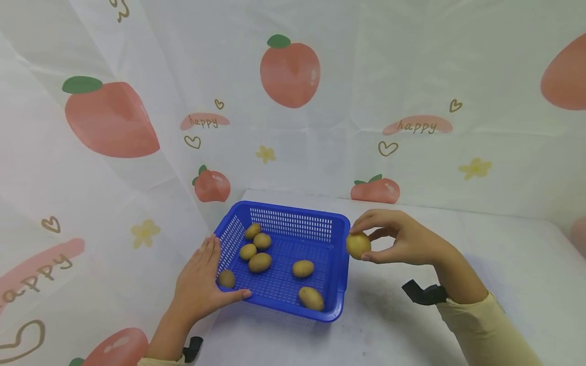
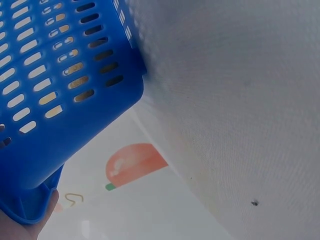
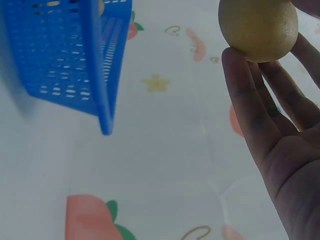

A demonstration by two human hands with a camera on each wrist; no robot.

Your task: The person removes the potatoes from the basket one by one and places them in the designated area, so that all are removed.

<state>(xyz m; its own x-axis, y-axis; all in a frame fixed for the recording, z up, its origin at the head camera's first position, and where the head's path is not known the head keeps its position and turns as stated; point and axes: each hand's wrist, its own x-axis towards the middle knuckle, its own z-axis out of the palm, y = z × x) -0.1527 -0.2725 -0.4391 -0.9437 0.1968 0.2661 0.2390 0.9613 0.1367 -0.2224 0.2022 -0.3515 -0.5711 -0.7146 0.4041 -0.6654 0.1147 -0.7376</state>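
My right hand (image 1: 403,239) pinches a round yellowish potato (image 1: 358,246) between thumb and fingertips, just off the right rim of a blue plastic basket (image 1: 338,264). In the right wrist view the same potato (image 3: 257,30) sits at the fingertips, apart from the basket wall (image 3: 95,55). My left hand (image 1: 198,284) rests on the basket's near left corner, fingers straight along the left rim and thumb across the front rim. Several potatoes lie inside, including a cluster at the left with an oval potato (image 1: 260,263), and another potato (image 1: 311,298) in the near right corner.
The basket stands on a white-covered table (image 1: 389,315). A white sheet (image 1: 339,101) printed with red fruit hangs behind and at the left. Black straps or mounts (image 1: 426,294) sit at both wrists.
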